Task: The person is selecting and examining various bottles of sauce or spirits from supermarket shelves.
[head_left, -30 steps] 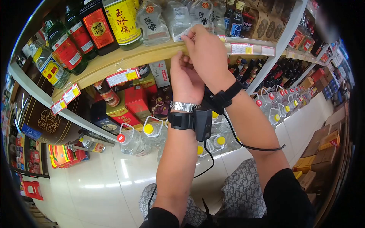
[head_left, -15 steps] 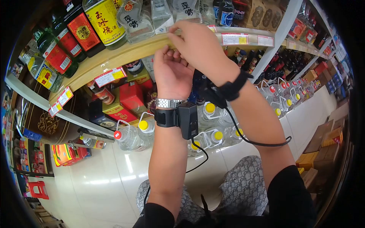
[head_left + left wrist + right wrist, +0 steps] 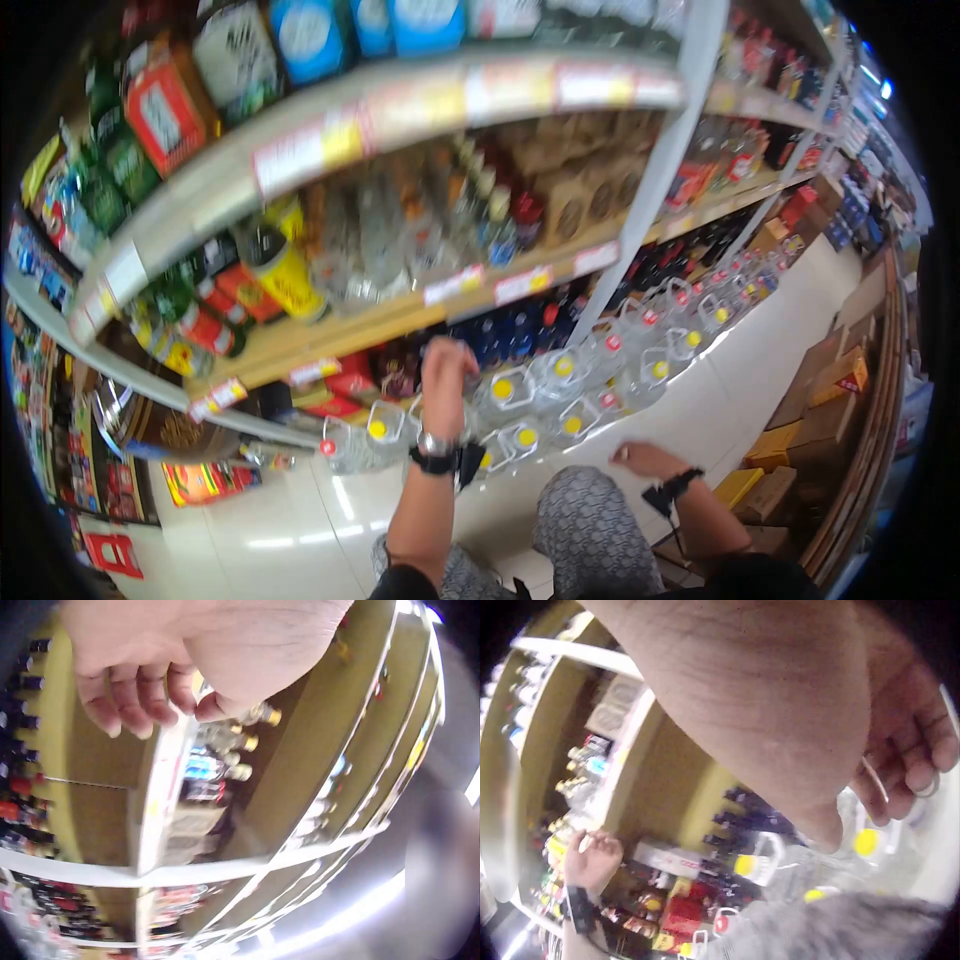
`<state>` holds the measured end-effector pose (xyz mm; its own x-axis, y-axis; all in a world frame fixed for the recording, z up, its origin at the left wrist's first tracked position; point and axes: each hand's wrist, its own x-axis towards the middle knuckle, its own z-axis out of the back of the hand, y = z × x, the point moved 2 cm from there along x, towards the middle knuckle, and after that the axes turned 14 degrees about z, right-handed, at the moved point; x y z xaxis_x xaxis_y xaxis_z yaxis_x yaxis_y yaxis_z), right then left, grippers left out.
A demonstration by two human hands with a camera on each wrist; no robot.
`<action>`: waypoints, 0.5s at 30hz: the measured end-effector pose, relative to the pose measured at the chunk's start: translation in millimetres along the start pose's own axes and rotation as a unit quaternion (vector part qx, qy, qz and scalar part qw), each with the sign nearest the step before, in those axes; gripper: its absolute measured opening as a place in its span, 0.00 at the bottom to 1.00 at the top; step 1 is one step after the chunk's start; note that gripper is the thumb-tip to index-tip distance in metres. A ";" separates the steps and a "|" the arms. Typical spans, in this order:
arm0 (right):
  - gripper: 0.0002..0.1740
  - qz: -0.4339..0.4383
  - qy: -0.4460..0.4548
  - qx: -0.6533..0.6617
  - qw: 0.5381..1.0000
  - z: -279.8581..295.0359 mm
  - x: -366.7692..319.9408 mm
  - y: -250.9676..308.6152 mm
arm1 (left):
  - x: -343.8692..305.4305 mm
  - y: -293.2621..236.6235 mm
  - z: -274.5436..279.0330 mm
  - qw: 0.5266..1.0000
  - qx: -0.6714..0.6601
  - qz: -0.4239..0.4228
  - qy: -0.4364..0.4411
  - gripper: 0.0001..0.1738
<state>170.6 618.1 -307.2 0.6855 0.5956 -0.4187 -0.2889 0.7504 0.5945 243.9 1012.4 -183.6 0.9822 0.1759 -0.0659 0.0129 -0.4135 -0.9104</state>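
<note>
Shop aisle, head view blurred. Left hand (image 3: 447,380) at centre, just below the front edge of the wooden shelf (image 3: 370,333); fingers loosely bent, nothing seen in its grip. Left wrist view: the same hand hangs across the top of the frame, fingertips over the shelf's front edge; contact cannot be told. Right hand (image 3: 648,460) lower right of centre, well apart from the shelf, fingers loosely curled, nothing seen held.

Wooden shelf runs from lower left to upper right of centre, price labels (image 3: 453,285) along its front; print too blurred to read. On it, a yellow-labelled bottle (image 3: 288,275) leans in the frame, with clear bottles to its right.

In the way: upper shelf (image 3: 205,208) arcs across the top of the frame above that row, bearing blue-labelled bottles (image 3: 427,22). Grey post (image 3: 655,170) cuts down right of centre. Below the wooden shelf, clear jugs (image 3: 505,410), mostly yellow-capped, crowd the floor between the two hands; patterned trouser knee (image 3: 585,520) just in front of them.

Farther out: cartons (image 3: 835,385) stacked along the right edge, pale tiled floor (image 3: 765,385) between; red stool (image 3: 113,553) lower left.
</note>
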 end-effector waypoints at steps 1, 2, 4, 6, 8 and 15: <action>0.29 -0.052 0.032 0.030 0.998 -3.6 -31.9 1.3 | -19.3 10.8 -3.0 0.995 0.097 0.001 -0.003 0.05; 0.28 -0.181 0.061 0.158 0.969 -0.2 -63.7 18.3 | -50.9 9.8 -9.7 0.928 0.361 -0.084 -0.036 0.05; 0.32 -0.074 0.038 0.028 0.996 -72.1 -113.3 -50.7 | -128.5 7.0 -22.4 0.836 0.536 -0.052 0.108 0.13; 0.23 -0.171 0.136 0.060 0.974 -121.0 -173.4 -73.2 | -196.8 73.2 21.4 0.831 0.455 0.192 0.255 0.17; 0.27 -0.042 0.023 0.109 0.993 -131.9 -225.1 -60.9 | -232.7 80.4 52.7 0.827 0.407 0.235 0.309 0.16; 0.17 -0.063 0.048 0.168 0.982 -79.3 -305.8 -63.4 | -239.4 -127.8 181.7 0.813 0.358 0.337 0.312 0.14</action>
<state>-73.7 411.1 -271.2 0.6301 0.5405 -0.5575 0.0433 0.6924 0.7202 -26.9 1185.5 -125.7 0.6276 -0.4555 -0.6314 -0.4599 0.4375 -0.7727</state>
